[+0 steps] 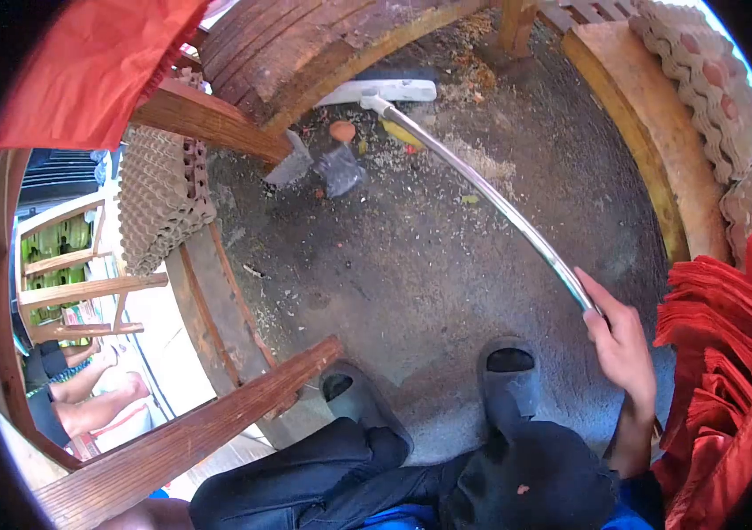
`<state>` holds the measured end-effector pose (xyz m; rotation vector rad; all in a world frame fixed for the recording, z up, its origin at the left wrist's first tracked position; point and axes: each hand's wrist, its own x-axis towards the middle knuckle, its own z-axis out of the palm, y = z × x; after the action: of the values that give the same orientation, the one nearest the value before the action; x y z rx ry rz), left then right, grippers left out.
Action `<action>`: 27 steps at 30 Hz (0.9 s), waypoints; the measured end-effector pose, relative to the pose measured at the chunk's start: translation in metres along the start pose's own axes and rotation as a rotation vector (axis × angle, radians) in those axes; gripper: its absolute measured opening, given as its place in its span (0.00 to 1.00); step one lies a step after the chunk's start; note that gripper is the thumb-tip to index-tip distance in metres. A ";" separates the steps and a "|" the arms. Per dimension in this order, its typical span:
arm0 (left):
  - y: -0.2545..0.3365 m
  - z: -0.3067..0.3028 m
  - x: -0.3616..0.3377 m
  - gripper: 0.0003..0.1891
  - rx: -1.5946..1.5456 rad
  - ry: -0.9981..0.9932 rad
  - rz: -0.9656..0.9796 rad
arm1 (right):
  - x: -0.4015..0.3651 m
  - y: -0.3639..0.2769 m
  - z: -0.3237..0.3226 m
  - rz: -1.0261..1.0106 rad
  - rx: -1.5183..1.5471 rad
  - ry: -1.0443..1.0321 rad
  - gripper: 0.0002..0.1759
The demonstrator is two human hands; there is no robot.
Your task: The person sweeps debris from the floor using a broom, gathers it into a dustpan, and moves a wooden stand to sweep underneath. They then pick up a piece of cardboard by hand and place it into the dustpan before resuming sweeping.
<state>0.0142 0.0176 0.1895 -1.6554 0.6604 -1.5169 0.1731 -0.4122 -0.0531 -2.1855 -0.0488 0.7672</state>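
Note:
My right hand [625,349] is closed around the long shiny metal handle of a broom [504,208]. The handle runs up and away to a white head [402,90] on the dark floor, under the edge of a wooden bench. Close to the head lie a yellow scrap [402,134], an orange-brown round piece [341,132] and a crumpled grey plastic wrapper [341,170]. Small pale crumbs are scattered around them. My left hand is out of view; only a bit of skin shows at the lower left edge.
Stacked egg trays [159,199] stand at left, more egg trays [712,88] at upper right. A wooden bar [199,415] crosses the lower left. Red cloth [729,353] hangs at right, another red cloth [93,71] at upper left. Another person's legs [98,402] show beyond the left opening.

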 end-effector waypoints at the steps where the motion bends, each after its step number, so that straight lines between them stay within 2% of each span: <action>1: 0.005 0.004 -0.001 0.21 -0.069 -0.006 -0.042 | 0.012 0.003 0.006 -0.100 0.021 0.067 0.27; 3: 0.013 0.012 -0.003 0.24 -0.117 0.000 -0.086 | 0.052 -0.001 0.016 -0.197 -0.044 0.147 0.26; 6: 0.016 0.012 -0.008 0.23 0.079 0.022 -0.249 | 0.123 -0.021 0.028 -0.380 -0.148 0.301 0.25; 8: 0.014 0.011 -0.009 0.23 0.035 0.056 -0.230 | 0.157 -0.040 0.034 -0.364 -0.204 0.301 0.25; 11: 0.012 0.010 -0.012 0.22 0.003 0.094 -0.219 | 0.168 -0.037 0.040 -0.284 -0.239 0.255 0.25; 14: 0.013 0.011 -0.017 0.22 -0.018 0.127 -0.234 | 0.115 -0.022 0.036 -0.303 -0.193 0.215 0.25; 18: 0.015 0.013 -0.024 0.22 -0.031 0.171 -0.265 | 0.018 0.003 0.030 -0.125 -0.160 0.131 0.26; 21: 0.017 0.016 -0.028 0.22 -0.034 0.204 -0.283 | -0.047 0.007 0.022 -0.198 -0.145 0.154 0.27; 23: 0.019 0.018 -0.028 0.22 -0.034 0.234 -0.288 | -0.078 -0.011 0.006 0.103 -0.102 0.040 0.26; 24: 0.019 0.021 -0.030 0.22 -0.052 0.241 -0.287 | -0.078 -0.010 0.004 0.095 -0.110 0.055 0.26; 26: 0.019 0.023 -0.031 0.22 -0.063 0.268 -0.296 | -0.073 -0.001 0.005 -0.145 -0.042 0.173 0.26; 27: 0.019 0.025 -0.032 0.22 -0.063 0.284 -0.300 | -0.058 0.000 0.007 -0.303 -0.105 0.249 0.25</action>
<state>0.0362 0.0377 0.1557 -1.6558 0.6335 -1.9906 0.1216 -0.4235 -0.0272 -2.2867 -0.2927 0.3271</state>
